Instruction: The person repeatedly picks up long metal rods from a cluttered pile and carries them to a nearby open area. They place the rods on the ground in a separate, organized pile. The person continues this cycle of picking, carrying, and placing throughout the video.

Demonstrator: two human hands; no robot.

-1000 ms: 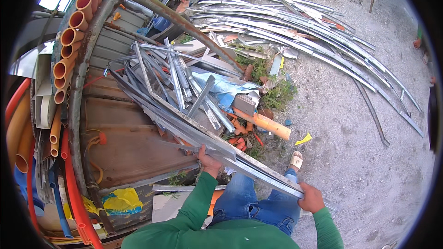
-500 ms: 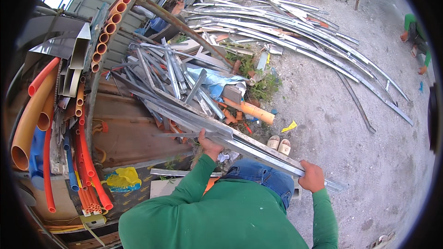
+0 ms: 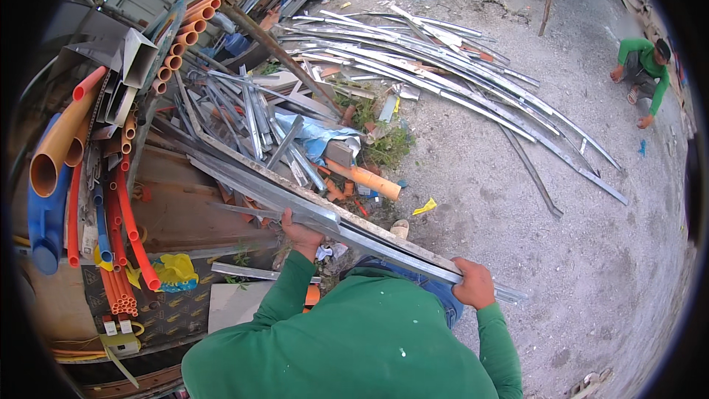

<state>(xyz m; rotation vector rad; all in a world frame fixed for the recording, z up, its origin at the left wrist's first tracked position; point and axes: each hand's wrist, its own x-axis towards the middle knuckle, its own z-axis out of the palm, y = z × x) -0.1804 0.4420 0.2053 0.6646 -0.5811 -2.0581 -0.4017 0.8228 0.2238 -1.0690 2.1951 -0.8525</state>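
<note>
A bundle of long silvery metal channels (image 3: pixel 388 242) slants across my front, from the scrap heap at the far left down toward the near right. My left hand (image 3: pixel 301 235) is wrapped round its lower edge near mid-length. At the near right end my right hand (image 3: pixel 473 283) grips the bundle, with a short stretch of metal sticking out beyond the fist. A pale, dirty long strip (image 3: pixel 362 220) runs along the bundle's upper side; whether it is part of the hold cannot be made out. The far ends overlap the heap.
Cut metal pieces (image 3: pixel 255 114) and an orange pipe (image 3: pixel 367 180) lie in a heap ahead. Long metal channels (image 3: pixel 473 92) spread over the gravel. Racked orange pipes (image 3: pixel 46 170) stick out at left. A co-worker in green (image 3: pixel 644 63) crouches at far right. A sandal (image 3: pixel 399 230) shows beyond the bundle.
The view has swung right, so the heap, rack and both hands sit further left in it. More of the co-worker shows. Both hands keep their grip on the bundle.
</note>
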